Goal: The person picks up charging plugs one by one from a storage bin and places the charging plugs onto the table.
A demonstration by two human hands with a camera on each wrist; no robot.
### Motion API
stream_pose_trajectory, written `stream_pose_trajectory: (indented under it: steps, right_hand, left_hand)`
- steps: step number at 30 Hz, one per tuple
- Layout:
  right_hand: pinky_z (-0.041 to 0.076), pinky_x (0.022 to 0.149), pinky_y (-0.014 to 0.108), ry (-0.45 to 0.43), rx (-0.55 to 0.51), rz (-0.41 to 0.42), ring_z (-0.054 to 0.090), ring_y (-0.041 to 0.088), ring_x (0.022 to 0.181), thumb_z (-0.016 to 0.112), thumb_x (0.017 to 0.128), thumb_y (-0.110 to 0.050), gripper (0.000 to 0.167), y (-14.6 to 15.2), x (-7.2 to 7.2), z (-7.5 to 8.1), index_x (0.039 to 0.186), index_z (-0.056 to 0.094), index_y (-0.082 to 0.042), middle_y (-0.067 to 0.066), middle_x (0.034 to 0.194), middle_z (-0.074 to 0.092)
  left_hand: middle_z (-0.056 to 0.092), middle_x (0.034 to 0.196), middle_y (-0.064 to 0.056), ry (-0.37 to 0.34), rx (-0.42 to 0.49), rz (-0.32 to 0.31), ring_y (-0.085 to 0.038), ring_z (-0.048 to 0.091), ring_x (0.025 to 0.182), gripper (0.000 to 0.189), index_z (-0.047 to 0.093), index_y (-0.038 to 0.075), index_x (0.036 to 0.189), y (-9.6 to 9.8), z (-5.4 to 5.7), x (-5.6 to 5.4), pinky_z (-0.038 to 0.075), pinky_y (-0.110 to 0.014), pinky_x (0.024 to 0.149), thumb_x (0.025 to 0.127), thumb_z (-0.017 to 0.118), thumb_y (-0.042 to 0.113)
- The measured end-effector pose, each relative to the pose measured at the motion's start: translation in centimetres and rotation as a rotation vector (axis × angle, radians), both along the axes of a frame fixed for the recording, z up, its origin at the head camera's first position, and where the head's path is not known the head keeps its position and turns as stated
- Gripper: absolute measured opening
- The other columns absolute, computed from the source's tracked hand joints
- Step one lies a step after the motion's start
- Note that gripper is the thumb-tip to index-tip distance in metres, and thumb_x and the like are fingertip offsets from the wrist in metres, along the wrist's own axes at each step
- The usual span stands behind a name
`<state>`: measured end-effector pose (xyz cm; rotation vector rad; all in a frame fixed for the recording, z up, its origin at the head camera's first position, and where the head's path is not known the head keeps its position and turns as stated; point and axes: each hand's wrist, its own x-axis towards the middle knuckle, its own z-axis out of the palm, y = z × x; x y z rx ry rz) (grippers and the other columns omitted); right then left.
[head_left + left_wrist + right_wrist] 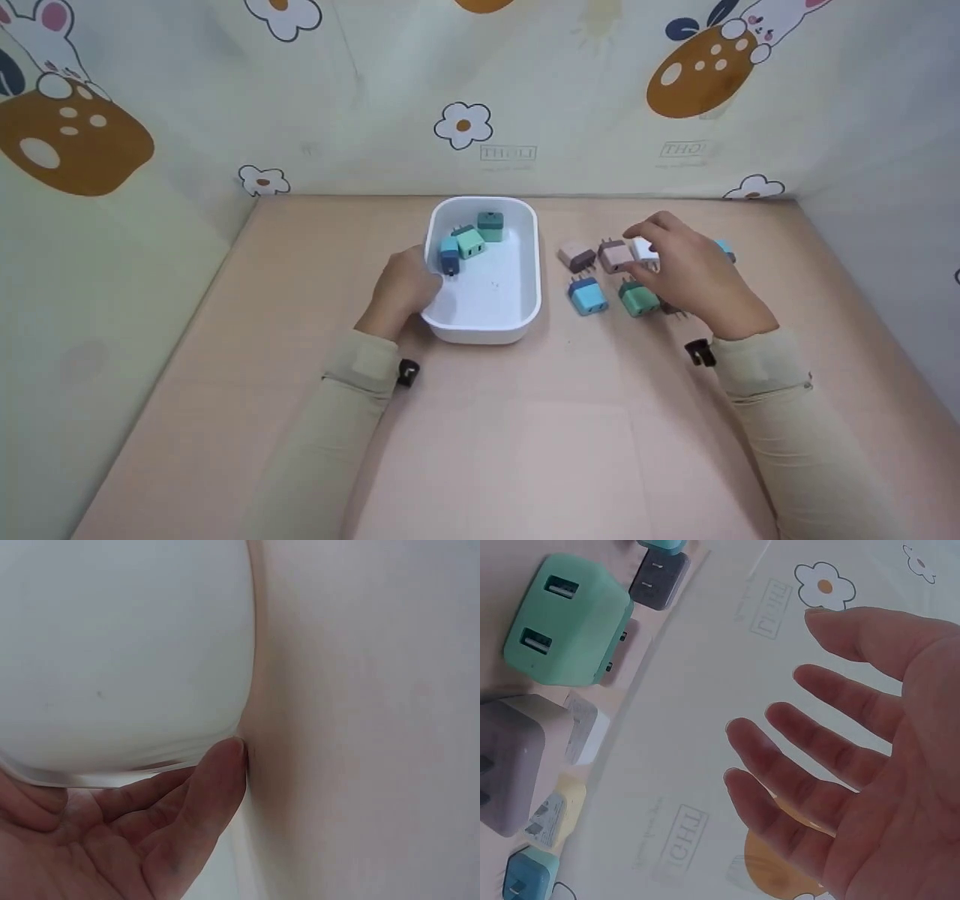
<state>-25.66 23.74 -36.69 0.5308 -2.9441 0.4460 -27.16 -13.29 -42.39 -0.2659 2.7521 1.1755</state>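
A white plastic tub point(480, 334) stands at mid-table, with several USB charger plugs in its far left part, among them a green plug point(471, 244) and a dark blue one point(449, 261). My left hand point(400, 289) grips the tub's left wall, thumb at the rim. My right hand point(686, 266) hovers over a loose group of plugs to the right, thumb and fingers spread apart with nothing between them. Near it lie a green plug point(639, 299), a white one point(643, 250) and a mauve one point(615, 256). The hand partly covers others. In the right wrist view its fingers point(795, 765) are relaxed.
A light blue plug point(588, 297) and a pinkish-brown one point(577, 256) lie between the tub and the right hand. Another blue plug point(725, 250) shows past the hand. A patterned backdrop point(375, 112) rises along the table's far edge and sides.
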Motion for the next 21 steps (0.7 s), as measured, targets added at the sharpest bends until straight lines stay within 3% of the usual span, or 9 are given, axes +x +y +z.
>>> stream_pose_trajectory:
  steps: [9,16,21]
  right_hand:
    - [0.063,0.083,0.049,0.101,0.023,0.092,0.072,0.033,0.099,0.081,0.094,-0.019,0.041,-1.0,-0.1,-1.1,0.131,0.071,-0.005,0.015,0.126,0.064]
    - [0.064,0.084,0.047,0.045,0.026,0.085,0.072,0.031,0.104,0.083,0.093,-0.017,0.043,-2.4,0.2,-1.6,0.132,0.07,-0.007,0.013,0.129,0.064]
    - [0.062,0.088,0.046,0.08,0.014,0.108,0.068,0.03,0.107,0.084,0.092,-0.016,0.04,-3.1,0.4,-1.8,0.13,0.072,-0.009,0.011,0.126,0.066]
  left_hand:
    - [0.063,0.145,-0.017,0.031,0.004,-0.004,-0.035,0.067,0.119,0.054,0.054,0.007,0.153,0.0,0.1,0.3,0.057,-0.051,0.104,0.1,0.057,0.003]
    - [0.063,0.145,-0.018,0.012,0.015,0.007,-0.035,0.067,0.119,0.054,0.053,0.006,0.154,0.0,0.1,0.3,0.058,-0.05,0.102,0.101,0.057,0.004]
    - [0.062,0.146,-0.018,0.011,0.014,0.007,-0.036,0.067,0.121,0.055,0.052,0.007,0.155,0.1,0.1,0.2,0.058,-0.05,0.103,0.101,0.057,0.004]
